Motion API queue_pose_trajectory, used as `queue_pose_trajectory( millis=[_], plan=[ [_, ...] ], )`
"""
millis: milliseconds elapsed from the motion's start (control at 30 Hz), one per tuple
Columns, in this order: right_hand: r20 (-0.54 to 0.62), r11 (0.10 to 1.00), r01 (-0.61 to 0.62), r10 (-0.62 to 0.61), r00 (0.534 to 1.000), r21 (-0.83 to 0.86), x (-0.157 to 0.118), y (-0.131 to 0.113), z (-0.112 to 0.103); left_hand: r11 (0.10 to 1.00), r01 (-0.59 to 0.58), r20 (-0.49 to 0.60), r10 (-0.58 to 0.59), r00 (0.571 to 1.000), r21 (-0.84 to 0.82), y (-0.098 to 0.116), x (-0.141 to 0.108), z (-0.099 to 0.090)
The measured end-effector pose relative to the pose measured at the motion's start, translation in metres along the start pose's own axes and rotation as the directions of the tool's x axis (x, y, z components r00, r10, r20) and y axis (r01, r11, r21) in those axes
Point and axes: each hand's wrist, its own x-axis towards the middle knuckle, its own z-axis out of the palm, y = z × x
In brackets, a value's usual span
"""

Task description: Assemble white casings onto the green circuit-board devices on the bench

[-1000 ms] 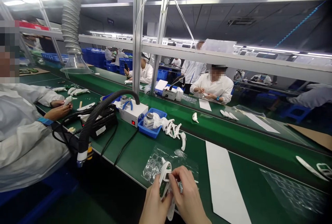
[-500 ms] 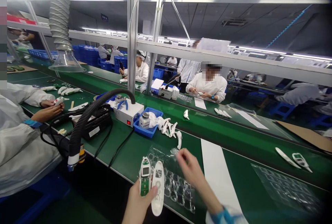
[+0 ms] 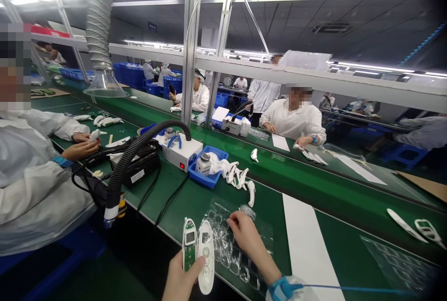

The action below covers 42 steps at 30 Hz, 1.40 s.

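Note:
My left hand (image 3: 185, 273) is closed around two parts held side by side. One is a white handheld device half (image 3: 190, 244) with a small screen and a green circuit board. The other, under my thumb, is a white front cover (image 3: 206, 258) with a window and round button openings. My right hand (image 3: 243, 231), wearing a blue wrist strap (image 3: 280, 287), is over a clear plastic sheet (image 3: 228, 252) bearing rows of small clear square pieces. Its thumb and fingers are pinched together at the sheet; whatever is between them is too small to make out.
Beyond the sheet, white curved housings (image 3: 234, 175) lie beside a blue tray (image 3: 209, 177) holding a bottle. A white box (image 3: 179, 154) and a black hose (image 3: 134, 152) stand to the left, near a co-worker's hands. White paper (image 3: 302, 236) and another clear sheet (image 3: 394, 264) are at right.
My right hand has moved down and left onto the clear sheet. My left hand still holds both parts, now slightly tilted. The camera view has shifted left.

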Motion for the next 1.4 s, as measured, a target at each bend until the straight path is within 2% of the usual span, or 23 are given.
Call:
queue_pose_trajectory(
  millis=[133,200,300,400,433,500,600,900,1100,1233,1300,1333,1400],
  plan=[
    [-0.057,0.995,-0.08,0.077,0.995,-0.051,-0.002,-0.009,0.014,0.993,-0.093,-0.047,0.097,0.994,0.068,0.003,0.005,-0.007],
    [-0.069,0.996,-0.078,0.074,0.995,-0.05,-0.006,-0.012,0.015,0.982,-0.131,-0.073,0.142,0.987,0.135,0.004,0.006,-0.009],
    [-0.113,0.999,0.027,-0.032,0.993,-0.041,-0.015,-0.019,0.012,0.961,-0.173,-0.091,0.196,0.976,0.216,0.005,0.007,-0.008],
    [-0.204,0.989,0.135,-0.119,0.972,0.065,-0.023,-0.033,0.002,0.953,-0.149,-0.069,0.173,0.983,0.265,0.006,0.008,-0.006],
    [-0.195,0.979,0.146,-0.117,0.974,0.141,-0.025,-0.04,-0.002,0.949,-0.14,-0.055,0.162,0.985,0.282,0.007,0.009,-0.005],
    [-0.104,0.945,0.13,-0.103,0.989,0.301,-0.028,-0.053,-0.009,0.936,-0.146,-0.032,0.165,0.986,0.319,0.008,0.009,-0.003],
    [0.012,0.905,0.115,-0.131,0.991,0.41,-0.031,-0.069,-0.012,0.913,-0.188,-0.023,0.21,0.977,0.361,0.007,0.009,0.001],
    [0.06,0.917,0.09,-0.123,0.991,0.388,-0.034,-0.067,0.001,0.899,-0.229,-0.028,0.258,0.966,0.373,0.0,0.01,0.004],
    [0.078,0.885,-0.023,-0.015,0.997,0.464,-0.042,-0.069,0.001,0.895,-0.212,-0.026,0.241,0.97,0.393,0.0,0.01,0.005],
    [0.072,0.873,-0.031,-0.005,0.997,0.486,-0.045,-0.071,0.006,0.884,-0.241,-0.004,0.265,0.964,0.4,0.003,0.008,0.005],
    [0.04,0.836,-0.047,0.03,0.999,0.546,-0.046,-0.075,0.013,0.891,-0.244,-0.017,0.271,0.962,0.383,0.004,0.007,0.001],
    [0.032,0.79,-0.076,0.071,0.997,0.608,-0.047,-0.078,0.019,0.901,-0.24,-0.034,0.27,0.962,0.362,0.003,0.007,-0.002],
    [0.075,0.633,-0.165,0.167,0.983,0.756,-0.051,-0.086,0.036,0.922,-0.234,-0.097,0.275,0.956,0.308,0.0,0.005,-0.009]
  ],
)
